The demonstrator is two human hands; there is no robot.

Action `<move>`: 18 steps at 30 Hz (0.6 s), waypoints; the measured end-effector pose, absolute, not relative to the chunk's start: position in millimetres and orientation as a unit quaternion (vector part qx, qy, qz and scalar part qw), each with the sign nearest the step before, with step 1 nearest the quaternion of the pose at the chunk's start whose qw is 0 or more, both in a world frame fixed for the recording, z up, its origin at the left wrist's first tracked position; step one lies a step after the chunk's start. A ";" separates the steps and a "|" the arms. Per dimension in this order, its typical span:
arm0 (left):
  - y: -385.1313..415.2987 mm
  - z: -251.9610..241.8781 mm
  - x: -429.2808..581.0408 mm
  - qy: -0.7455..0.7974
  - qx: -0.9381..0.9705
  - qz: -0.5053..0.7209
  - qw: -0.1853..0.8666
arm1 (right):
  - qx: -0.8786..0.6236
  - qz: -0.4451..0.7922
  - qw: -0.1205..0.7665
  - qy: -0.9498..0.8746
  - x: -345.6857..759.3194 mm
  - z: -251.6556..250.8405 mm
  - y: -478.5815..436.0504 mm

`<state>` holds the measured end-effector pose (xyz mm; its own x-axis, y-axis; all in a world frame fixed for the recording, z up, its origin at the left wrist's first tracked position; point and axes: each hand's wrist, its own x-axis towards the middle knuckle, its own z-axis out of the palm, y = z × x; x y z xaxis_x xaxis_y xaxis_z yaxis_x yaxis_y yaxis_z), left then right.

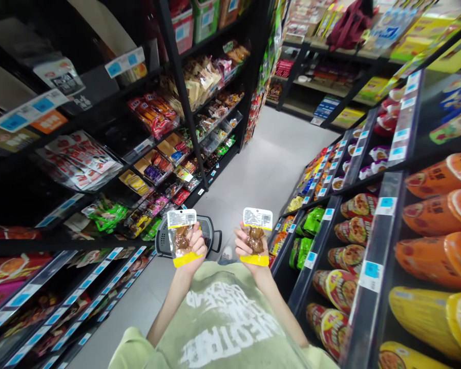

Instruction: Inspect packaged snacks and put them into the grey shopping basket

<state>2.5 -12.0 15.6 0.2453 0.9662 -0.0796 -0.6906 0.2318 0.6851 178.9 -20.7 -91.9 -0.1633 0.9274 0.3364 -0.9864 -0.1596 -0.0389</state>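
Note:
My left hand is closed around a clear snack packet with a white label at the top and a yellow band at the bottom. Brown food pieces show through its plastic. In my right hand is a matching snack packet, its printed white top bearing a barcode. Both packets are held upright in front of my chest, side by side and apart from each other. Below and behind the left packet, a dark shopping basket stands on the floor, partly covered by the packet and my hand.
Black shelves with bagged snacks line the left side. Along the right stand racks of instant noodle cups and large orange tubs. A grey tiled floor runs between them to a shelf unit at the far end.

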 end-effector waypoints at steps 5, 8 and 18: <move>-9.4 14.6 2.1 0.245 0.266 0.553 0.751 | 0.114 0.754 0.633 -0.132 179.8 -90.1 -19.9; -8.0 14.2 1.2 0.237 0.259 0.550 0.758 | 0.109 0.743 0.648 -0.125 179.5 -88.8 -19.1; -3.7 7.8 -3.3 0.231 0.256 0.553 0.758 | -0.018 0.719 0.679 -0.150 174.5 -86.9 -11.2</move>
